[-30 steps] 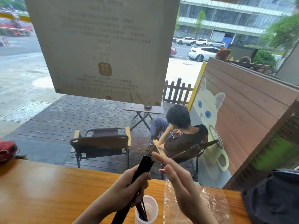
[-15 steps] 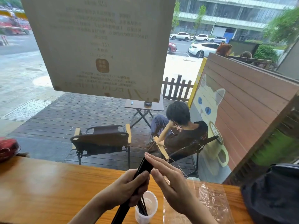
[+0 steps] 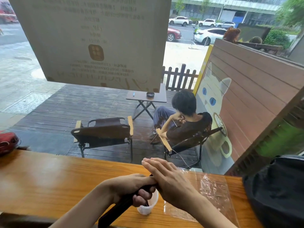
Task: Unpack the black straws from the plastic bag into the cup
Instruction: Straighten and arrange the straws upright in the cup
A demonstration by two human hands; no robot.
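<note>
My left hand grips a bundle of black straws that slants from the counter's near edge up to my hands. Just under that hand stands a small clear plastic cup with a few black straws in it. My right hand lies flat with straight fingers over the bundle's upper end, which it hides. The clear plastic bag lies flat on the wooden counter to the right of the cup.
A dark bag sits on the counter at the right. A red object lies at the counter's far left edge. Behind the counter is a window with a paper sign; a person sits in a chair outside.
Both hands have come down closer to the counter. My right hand moved from beside the straw tips to lying flat over them. The straw bundle is lower and more tilted.
</note>
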